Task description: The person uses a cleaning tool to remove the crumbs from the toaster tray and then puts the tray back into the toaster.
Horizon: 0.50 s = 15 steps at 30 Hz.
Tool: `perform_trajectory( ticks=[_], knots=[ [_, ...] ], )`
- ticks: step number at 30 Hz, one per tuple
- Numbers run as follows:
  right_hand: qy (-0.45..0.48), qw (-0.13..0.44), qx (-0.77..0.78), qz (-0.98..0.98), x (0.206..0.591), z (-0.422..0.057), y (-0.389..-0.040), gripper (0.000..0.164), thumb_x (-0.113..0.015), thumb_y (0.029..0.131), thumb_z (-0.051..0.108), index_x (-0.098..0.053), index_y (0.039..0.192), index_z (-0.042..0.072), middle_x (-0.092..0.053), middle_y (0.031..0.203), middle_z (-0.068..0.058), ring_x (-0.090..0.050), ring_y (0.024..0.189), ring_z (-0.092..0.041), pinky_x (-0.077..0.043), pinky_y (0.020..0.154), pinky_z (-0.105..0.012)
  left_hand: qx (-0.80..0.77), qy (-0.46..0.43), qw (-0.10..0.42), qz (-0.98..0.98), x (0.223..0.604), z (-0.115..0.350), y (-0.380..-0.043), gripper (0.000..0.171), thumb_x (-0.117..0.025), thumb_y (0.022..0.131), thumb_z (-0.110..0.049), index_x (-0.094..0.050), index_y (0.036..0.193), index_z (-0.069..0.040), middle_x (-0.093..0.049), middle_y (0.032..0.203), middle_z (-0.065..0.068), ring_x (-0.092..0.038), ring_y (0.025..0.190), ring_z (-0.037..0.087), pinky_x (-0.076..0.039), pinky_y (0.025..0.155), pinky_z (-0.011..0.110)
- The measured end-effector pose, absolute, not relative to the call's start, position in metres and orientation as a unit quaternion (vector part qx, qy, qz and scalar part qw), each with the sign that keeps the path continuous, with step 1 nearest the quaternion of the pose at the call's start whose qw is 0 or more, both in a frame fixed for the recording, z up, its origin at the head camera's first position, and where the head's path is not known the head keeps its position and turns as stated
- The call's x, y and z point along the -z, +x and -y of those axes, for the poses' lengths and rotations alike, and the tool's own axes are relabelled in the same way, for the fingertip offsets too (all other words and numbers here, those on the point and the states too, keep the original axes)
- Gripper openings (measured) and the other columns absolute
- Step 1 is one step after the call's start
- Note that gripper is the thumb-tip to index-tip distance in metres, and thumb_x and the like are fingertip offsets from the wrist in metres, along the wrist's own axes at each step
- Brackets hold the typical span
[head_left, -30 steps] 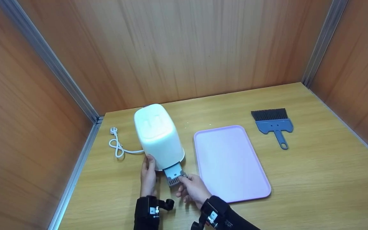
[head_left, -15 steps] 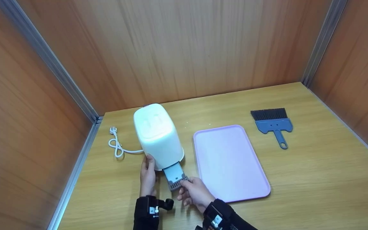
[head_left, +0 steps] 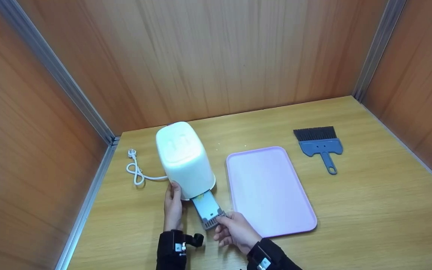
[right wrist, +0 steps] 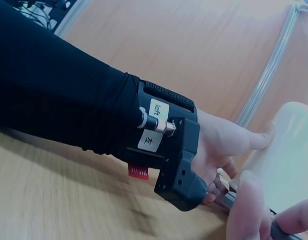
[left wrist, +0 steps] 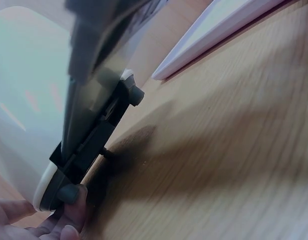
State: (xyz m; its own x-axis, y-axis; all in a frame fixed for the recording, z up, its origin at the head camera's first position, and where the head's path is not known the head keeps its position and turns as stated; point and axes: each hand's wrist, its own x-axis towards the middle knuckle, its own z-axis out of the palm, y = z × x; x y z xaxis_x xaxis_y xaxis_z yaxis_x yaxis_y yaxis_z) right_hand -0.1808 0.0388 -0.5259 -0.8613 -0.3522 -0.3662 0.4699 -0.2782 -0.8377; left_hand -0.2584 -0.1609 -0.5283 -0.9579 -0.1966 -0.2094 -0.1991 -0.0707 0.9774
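Note:
A white toaster point(head_left: 186, 165) lies tipped over, its dark base with small feet towards me in the left wrist view. My left hand point(head_left: 173, 206) grips the base edge, thumb on the white body and fingers curled under the rim. From the base juts a flat crumb tray point(head_left: 205, 206), pale on its face, with a grey slotted end. My right hand point(head_left: 238, 230) pinches that slotted end between thumb and fingers. Yellowish crumbs point(head_left: 200, 196) show on the tray close to the toaster. Its inner end is hidden inside.
Beside my right hand lies a shallow pink-purple tray point(head_left: 272, 191). A blue hand brush point(head_left: 321, 146) with dark bristles rests farther right. The white power cord point(head_left: 138, 174) is looped at the left. Wooden panels enclose the table at the back and sides.
My right hand has drawn the crumb tray farther out of the toaster, towards me and slightly right, and crumbs have come into view. My left hand and the toaster have stayed put.

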Motion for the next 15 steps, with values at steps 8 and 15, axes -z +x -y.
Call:
perform_trajectory(
  ticks=[8, 15],
  knots=[
    [0.047, 0.262, 0.797, -0.542, 0.527, -0.045, -0.179, 0.016, -0.055, 0.099, 0.017, -0.049, 0.101, 0.002, -0.061, 0.075, -0.003, -0.065, 0.058, -0.010, -0.054, 0.048, -0.021, -0.715, -0.144, -0.007, -0.684, 0.532, 0.161, -0.258, 0.094, -0.039, 0.091, -0.072, -0.005, 0.159, -0.016, -0.010, 0.164, 0.017, -0.010, 0.149, 0.037, -0.017, 0.118, 0.058],
    [0.035, 0.270, 0.797, -0.539, 0.527, -0.051, -0.176, 0.015, -0.056, 0.099, 0.016, -0.050, 0.099, 0.002, -0.063, 0.073, -0.003, -0.065, 0.057, -0.009, -0.053, 0.048, -0.021, -0.715, -0.141, 0.002, -0.685, 0.530, 0.163, -0.258, 0.092, -0.037, 0.094, -0.069, -0.003, 0.159, -0.014, -0.009, 0.164, 0.018, -0.008, 0.149, 0.038, -0.013, 0.119, 0.057]
  ],
)
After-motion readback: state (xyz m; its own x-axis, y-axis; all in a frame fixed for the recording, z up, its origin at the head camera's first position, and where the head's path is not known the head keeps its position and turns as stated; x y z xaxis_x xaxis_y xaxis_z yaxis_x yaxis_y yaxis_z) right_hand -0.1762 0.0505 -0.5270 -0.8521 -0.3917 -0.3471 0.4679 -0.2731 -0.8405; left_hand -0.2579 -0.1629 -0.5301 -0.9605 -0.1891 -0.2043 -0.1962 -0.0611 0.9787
